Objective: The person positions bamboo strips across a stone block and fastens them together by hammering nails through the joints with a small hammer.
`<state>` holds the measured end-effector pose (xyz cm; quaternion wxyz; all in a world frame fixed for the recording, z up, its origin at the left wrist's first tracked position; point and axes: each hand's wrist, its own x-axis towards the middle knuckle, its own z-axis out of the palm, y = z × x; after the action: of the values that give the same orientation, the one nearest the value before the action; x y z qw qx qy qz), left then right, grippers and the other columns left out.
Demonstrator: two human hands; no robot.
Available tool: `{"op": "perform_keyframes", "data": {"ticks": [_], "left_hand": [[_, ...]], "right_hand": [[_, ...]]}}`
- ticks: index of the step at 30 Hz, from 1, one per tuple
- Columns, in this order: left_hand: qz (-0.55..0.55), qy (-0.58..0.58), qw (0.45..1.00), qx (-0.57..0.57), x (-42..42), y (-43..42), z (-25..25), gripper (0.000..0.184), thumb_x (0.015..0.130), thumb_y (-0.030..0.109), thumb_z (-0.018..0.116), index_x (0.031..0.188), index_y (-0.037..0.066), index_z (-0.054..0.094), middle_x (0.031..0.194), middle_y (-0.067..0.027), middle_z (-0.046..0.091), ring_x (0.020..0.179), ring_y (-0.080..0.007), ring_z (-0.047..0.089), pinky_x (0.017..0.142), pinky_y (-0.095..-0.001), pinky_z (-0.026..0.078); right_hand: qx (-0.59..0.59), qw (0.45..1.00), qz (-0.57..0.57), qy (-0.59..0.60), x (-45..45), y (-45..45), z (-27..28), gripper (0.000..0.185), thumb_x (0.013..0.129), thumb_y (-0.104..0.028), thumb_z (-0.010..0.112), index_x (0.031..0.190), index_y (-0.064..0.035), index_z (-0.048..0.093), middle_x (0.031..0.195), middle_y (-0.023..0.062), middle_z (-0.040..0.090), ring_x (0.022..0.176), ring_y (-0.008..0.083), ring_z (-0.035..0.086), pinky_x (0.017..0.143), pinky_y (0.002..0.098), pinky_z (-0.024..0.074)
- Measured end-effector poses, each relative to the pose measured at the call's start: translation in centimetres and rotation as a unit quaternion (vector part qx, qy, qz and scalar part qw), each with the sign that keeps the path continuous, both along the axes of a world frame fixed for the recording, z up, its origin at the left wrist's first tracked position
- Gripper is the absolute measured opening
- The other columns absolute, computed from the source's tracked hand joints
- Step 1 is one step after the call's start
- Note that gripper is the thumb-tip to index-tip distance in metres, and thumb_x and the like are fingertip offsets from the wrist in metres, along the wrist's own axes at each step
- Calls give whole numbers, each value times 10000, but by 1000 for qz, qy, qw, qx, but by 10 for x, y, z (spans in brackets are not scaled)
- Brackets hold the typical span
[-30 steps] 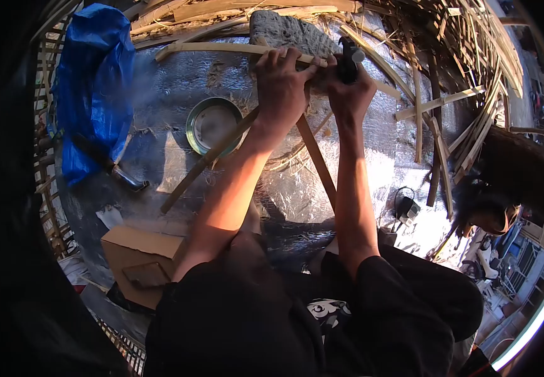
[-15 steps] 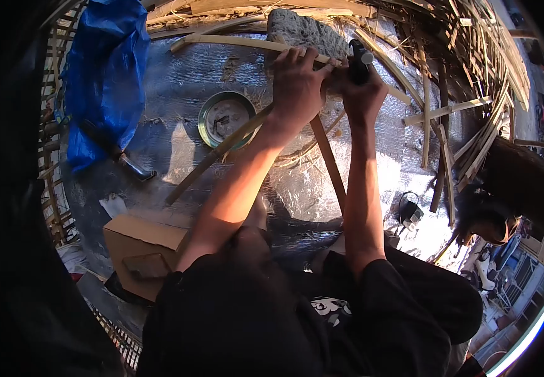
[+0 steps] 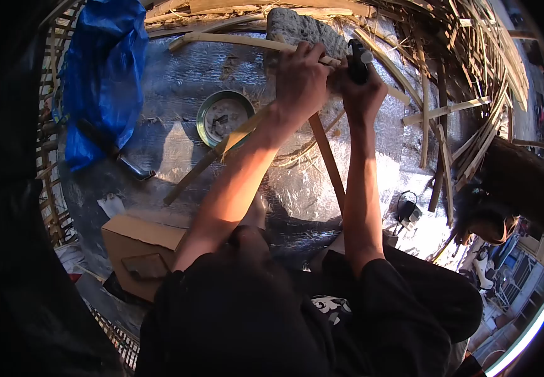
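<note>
A long, pale bamboo strip (image 3: 237, 41) runs across the top, in front of a rough grey stone block (image 3: 303, 30). My left hand (image 3: 302, 76) is closed over the strip near the stone, knuckles up. Close to its right, my right hand (image 3: 363, 93) grips a black tool (image 3: 358, 66) with a round, pale end. The fist hides most of this tool, so I cannot tell its kind. Below my hands, one bamboo piece (image 3: 198, 176) slants down to the left and a darker strip (image 3: 327, 160) slants down to the right.
A round metal dish (image 3: 200, 119) lies left of my left forearm. Farther left are a blue plastic bag (image 3: 105, 69) and a dark-handled tool (image 3: 135, 169). A cardboard box (image 3: 146, 234) stands at lower left. Bamboo strips (image 3: 495, 69) are heaped at upper right.
My left hand has drawn back slightly toward me along with its wrist. My right hand and the black tool have hardly moved.
</note>
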<state>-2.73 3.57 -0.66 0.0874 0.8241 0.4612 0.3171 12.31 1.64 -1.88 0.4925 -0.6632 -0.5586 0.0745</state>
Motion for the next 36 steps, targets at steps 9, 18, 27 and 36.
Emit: {"op": "perform_keyframes", "data": {"ticks": [9,18,27,36], "left_hand": [[8,30,999,13,-6,-10,7,349,802,231,797,1141,159,767,1180,-35,673,1194,-225,591,1044,-438,413],[388,-25,883,-262,-284,-12,60,704,930,650,650,787,-35,729,602,-98,626,557,-163,604,564,-325,451],[561,-72,584,-583,-410,-110,-41,826,717,673,849,1108,-39,701,1048,-194,737,775,-330,736,685,-479,566],[630,-167,638,-410,-464,-164,1,426,790,240,893,975,-104,724,949,-211,752,780,-298,757,692,-466,611]], "right_hand": [[-22,999,29,23,-3,-3,8,316,806,-79,804,1108,0,761,943,133,795,879,174,763,815,320,585],[-18,1000,6,-6,-1,0,2,223,858,-169,800,1019,-20,760,832,147,756,769,217,746,734,350,559],[-7,1000,0,-6,-3,-2,3,282,831,-183,815,1055,-22,757,875,169,766,816,261,770,750,363,568],[-7,999,33,11,10,6,-19,333,904,-147,784,1187,25,752,965,64,793,828,99,710,762,270,569]]}}
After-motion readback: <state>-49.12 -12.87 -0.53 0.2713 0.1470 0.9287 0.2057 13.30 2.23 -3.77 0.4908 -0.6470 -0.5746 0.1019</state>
